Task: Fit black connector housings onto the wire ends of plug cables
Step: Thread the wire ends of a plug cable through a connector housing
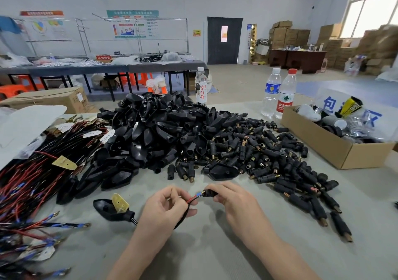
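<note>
Head view: both hands are meeting low over the matte grey table (pixel 215 254), at 6 o'clock in the frame, with the forearms coming in from the bottom edge.

The left hand (pixel 170 204) is curling, thumb and forefinger pinching a thin red wire (pixel 192 199) just behind its blue sleeve. The black cable (pixel 183 217) is looping down from under the fingers toward 7 o'clock.

The right hand (pixel 232 200) is gripping a short, round black housing (pixel 210 193) between thumb and fingertips, its mouth facing 9 o'clock. The blue sleeve is sitting right at that mouth; whether it is inside, I cannot tell.

At 9 o'clock of the left hand, a glossy teardrop-shaped black shell (pixel 105 209) is lying open side up with a flat yellow board (pixel 120 203) standing in it.

At 12 o'clock of the hands, a heap of like shells (pixel 155 133) is piling high. From 1 to 3 o'clock, stubby housings with brass tips (pixel 269 159) are spreading across the table.

At 9 o'clock in the frame, a bundle (pixel 32 172) of red and black wires with blue sleeves is lying flat.

At 2 o'clock a cardboard box (pixel 333 148) is standing, with clear plastic bottles (pixel 285 94) just behind it.
</note>
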